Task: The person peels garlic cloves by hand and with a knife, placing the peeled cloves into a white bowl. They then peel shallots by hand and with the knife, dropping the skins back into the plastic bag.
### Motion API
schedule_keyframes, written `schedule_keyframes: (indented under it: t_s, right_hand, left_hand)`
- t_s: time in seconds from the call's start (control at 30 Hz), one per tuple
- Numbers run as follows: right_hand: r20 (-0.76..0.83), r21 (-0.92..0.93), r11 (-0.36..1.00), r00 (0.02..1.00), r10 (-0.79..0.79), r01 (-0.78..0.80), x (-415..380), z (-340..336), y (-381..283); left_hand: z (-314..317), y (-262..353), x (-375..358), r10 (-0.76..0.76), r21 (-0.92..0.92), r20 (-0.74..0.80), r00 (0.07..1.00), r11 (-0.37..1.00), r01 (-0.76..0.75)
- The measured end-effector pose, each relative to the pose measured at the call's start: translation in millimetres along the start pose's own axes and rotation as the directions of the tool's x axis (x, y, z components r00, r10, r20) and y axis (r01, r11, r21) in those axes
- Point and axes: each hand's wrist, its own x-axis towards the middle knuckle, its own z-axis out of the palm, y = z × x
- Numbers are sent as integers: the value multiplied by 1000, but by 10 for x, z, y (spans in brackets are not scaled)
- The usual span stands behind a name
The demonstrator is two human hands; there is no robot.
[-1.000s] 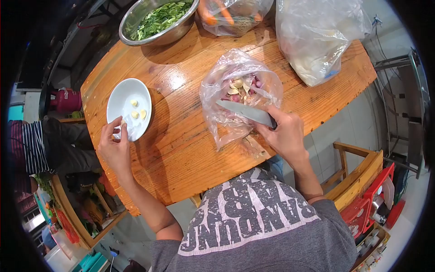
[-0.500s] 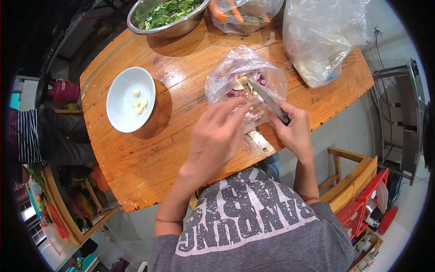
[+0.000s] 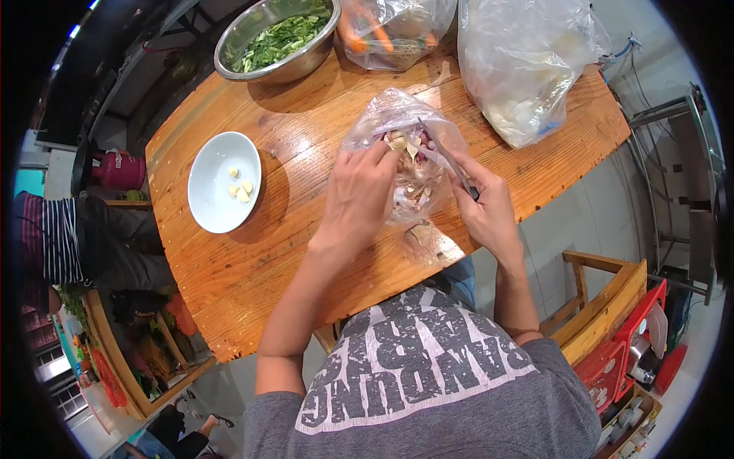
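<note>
A clear plastic bag [image 3: 442, 122] lies opened out on the table in front of me, with garlic [image 3: 410, 145], shallots and loose skins inside. My left hand [image 3: 359, 187] is at the bag's left side, fingers curled in over its contents; the fingertips are hidden, so I cannot make out what they grip. In my right hand [image 3: 489, 210] is a knife [image 3: 451, 162], its blade pointing away from me over the bag's right part. To the left stands a white bowl [image 3: 210, 183] holding several peeled garlic cloves [image 3: 242, 191].
At the back of the wooden table [image 3: 298, 298] is a metal bowl [image 3: 306, 65] of chopped greens. Beside it are a bag of carrots [image 3: 382, 34] and a large plastic bag [image 3: 527, 84]. A person in a striped top [image 3: 61, 237] is on the left. A wooden stool [image 3: 604, 306] stands at the right.
My left hand has gone from hovering, blurred, near the bag's front to the bag's left side, its fingers now curled in. The knife stays in my right hand. The view has shifted slightly.
</note>
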Motion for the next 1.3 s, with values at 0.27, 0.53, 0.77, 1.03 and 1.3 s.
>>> schedule_keyframes:
  t_s: [0.27, 0.53, 0.77, 1.03, 1.3]
  right_hand:
    - [-32, -80, 994, 997, -71, 68, 7, -4, 78]
    - [-4, -65, 998, 1000, -3, 3, -20, -41, 33]
    - [145, -144, 989, 989, 0, 21, -55, 27, 64]
    - [288, -11, 993, 950, 119, -121, -91, -51, 37]
    - [432, 552, 736, 889, 148, -391, -188, -133, -241]
  left_hand:
    - [72, -130, 173, -21, 28, 24, 999, 999, 20]
    - [83, -65, 86, -216, -134, -43, 976, 969, 208]
    - [-172, 22, -102, -470, -754, 84, 879, 547, 364]
    - [-52, 13, -236, -385, -925, 170, 907, 254, 282]
    - [8, 136, -258, -402, -961, 218, 889, 72, 268]
